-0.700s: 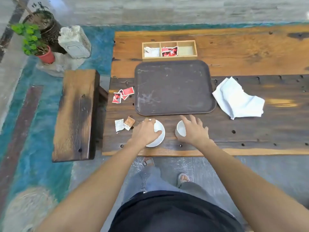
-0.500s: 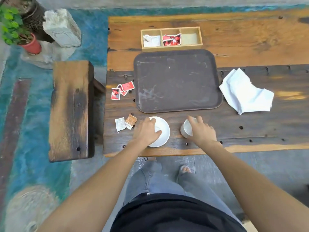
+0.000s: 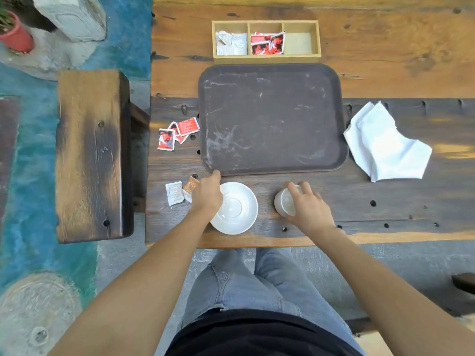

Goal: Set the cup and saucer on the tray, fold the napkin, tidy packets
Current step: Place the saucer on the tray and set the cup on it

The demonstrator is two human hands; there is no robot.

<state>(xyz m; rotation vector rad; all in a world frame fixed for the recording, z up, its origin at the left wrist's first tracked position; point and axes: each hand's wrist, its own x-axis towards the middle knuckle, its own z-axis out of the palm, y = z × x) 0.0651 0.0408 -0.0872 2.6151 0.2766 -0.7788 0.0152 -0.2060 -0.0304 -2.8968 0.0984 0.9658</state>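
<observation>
With my left hand (image 3: pixel 207 195) clamped on the saucer (image 3: pixel 235 208) rim and my right hand (image 3: pixel 307 208) wrapped round the cup (image 3: pixel 284 202), both low centre on the worktop (image 3: pixel 385 60), I'd lift level and seat the saucer on the tray (image 3: pixel 272 119) first.

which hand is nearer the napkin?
Right. The right hand grips the cup, just left of the napkin; the left hand is at the saucer, farther left.
</observation>
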